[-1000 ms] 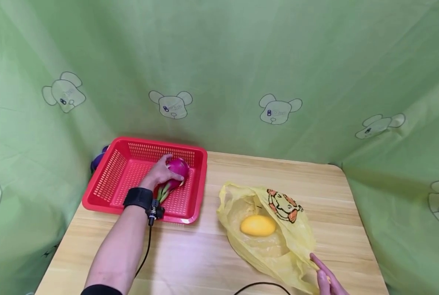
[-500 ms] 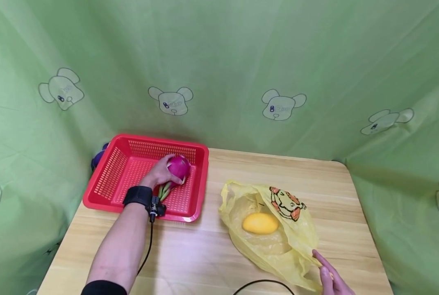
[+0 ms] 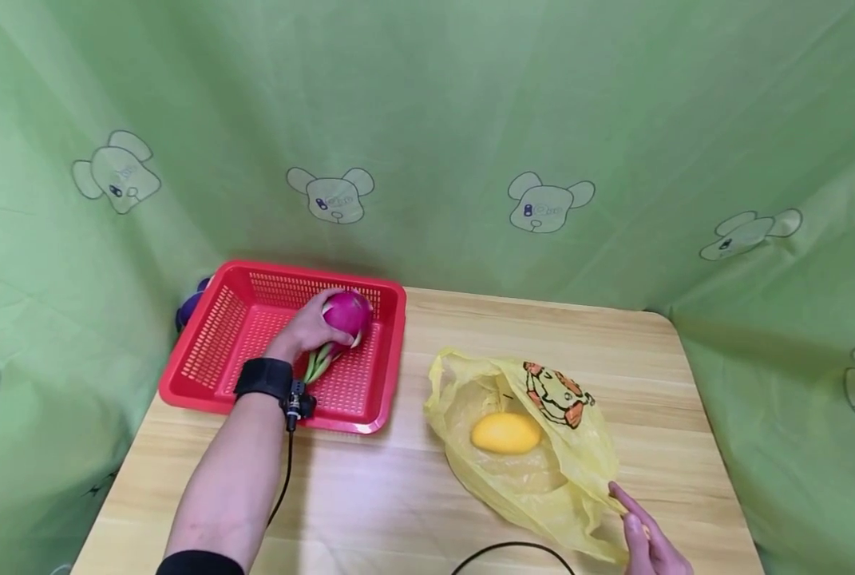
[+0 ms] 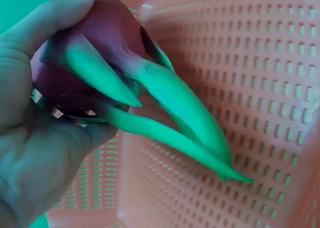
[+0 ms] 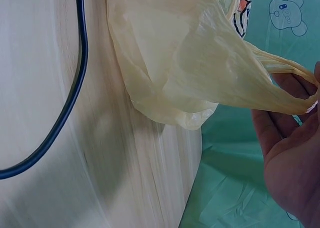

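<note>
In the head view my left hand (image 3: pixel 310 326) grips a pink dragon fruit (image 3: pixel 348 313) over the right part of a red plastic basket (image 3: pixel 255 335). Long green tips trail from the fruit toward my wrist; the left wrist view shows the dragon fruit (image 4: pixel 110 32) between thumb and fingers, with the basket's slotted wall behind. At the lower right, my right hand (image 3: pixel 650 535) pinches the edge of a yellow plastic bag (image 3: pixel 578 479). The bag's mouth gapes toward the left, and a yellow mango (image 3: pixel 506 433) lies inside. In the right wrist view the bag's handle (image 5: pixel 290 100) runs into my right hand (image 5: pixel 295 153).
A purple object (image 3: pixel 188 307) sits half hidden behind the basket's left side. Black cables (image 3: pixel 513 545) cross the front of the wooden table (image 3: pixel 370 511). A green curtain (image 3: pixel 427 120) with mouse-like drawings surrounds the table's back and sides.
My left hand has raised the dragon fruit slightly, and more of its green tips show. The right hand keeps its hold on the bag; the mango stays in place inside.
</note>
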The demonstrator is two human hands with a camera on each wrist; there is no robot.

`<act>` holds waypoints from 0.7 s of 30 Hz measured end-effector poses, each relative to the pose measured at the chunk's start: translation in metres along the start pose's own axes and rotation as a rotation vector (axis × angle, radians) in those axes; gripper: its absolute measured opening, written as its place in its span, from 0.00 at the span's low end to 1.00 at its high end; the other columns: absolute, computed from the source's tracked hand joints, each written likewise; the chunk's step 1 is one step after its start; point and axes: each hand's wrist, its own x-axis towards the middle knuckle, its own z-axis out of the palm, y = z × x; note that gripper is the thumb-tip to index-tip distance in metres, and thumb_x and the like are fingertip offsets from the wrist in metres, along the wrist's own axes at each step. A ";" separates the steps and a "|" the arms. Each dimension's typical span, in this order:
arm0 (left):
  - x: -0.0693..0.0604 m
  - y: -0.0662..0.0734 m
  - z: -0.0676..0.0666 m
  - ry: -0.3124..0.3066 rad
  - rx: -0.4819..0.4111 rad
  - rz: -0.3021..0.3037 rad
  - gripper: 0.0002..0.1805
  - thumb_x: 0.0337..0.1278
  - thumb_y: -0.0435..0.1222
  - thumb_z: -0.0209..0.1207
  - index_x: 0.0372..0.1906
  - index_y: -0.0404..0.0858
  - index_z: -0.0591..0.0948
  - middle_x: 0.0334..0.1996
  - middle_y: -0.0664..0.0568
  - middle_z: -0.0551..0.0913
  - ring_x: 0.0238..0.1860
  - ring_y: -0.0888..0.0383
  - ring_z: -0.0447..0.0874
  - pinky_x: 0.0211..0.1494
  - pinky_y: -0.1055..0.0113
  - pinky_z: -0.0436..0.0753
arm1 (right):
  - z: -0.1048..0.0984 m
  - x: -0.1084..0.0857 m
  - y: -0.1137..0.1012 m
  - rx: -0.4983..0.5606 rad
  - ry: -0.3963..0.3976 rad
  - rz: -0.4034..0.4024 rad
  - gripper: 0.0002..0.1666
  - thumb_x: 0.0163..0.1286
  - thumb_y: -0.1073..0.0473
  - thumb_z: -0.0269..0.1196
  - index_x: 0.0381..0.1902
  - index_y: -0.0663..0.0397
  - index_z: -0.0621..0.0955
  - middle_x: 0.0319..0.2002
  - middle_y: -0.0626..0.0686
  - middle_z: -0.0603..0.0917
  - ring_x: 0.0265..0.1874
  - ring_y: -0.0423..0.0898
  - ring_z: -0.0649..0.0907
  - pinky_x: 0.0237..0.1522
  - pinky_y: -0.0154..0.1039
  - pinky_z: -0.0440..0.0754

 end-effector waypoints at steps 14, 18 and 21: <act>-0.035 0.023 0.003 0.047 0.006 0.063 0.53 0.34 0.36 0.75 0.70 0.52 0.60 0.64 0.38 0.66 0.58 0.36 0.71 0.55 0.44 0.75 | -0.002 -0.005 -0.011 0.084 0.013 -0.007 0.15 0.71 0.65 0.54 0.50 0.59 0.83 0.45 0.49 0.86 0.04 0.35 0.57 0.09 0.29 0.59; -0.050 0.026 0.006 0.067 0.002 0.107 0.52 0.34 0.37 0.75 0.70 0.52 0.61 0.64 0.38 0.66 0.57 0.37 0.73 0.53 0.45 0.77 | -0.004 -0.008 -0.012 0.080 0.026 0.007 0.15 0.71 0.63 0.54 0.50 0.59 0.83 0.46 0.52 0.86 0.03 0.35 0.57 0.07 0.28 0.57; -0.063 0.031 0.003 0.096 -0.016 0.129 0.52 0.34 0.38 0.75 0.69 0.53 0.61 0.64 0.40 0.66 0.57 0.38 0.73 0.53 0.46 0.77 | -0.004 -0.009 -0.013 0.081 0.015 0.004 0.14 0.71 0.63 0.55 0.50 0.58 0.83 0.47 0.50 0.86 0.03 0.35 0.57 0.09 0.28 0.60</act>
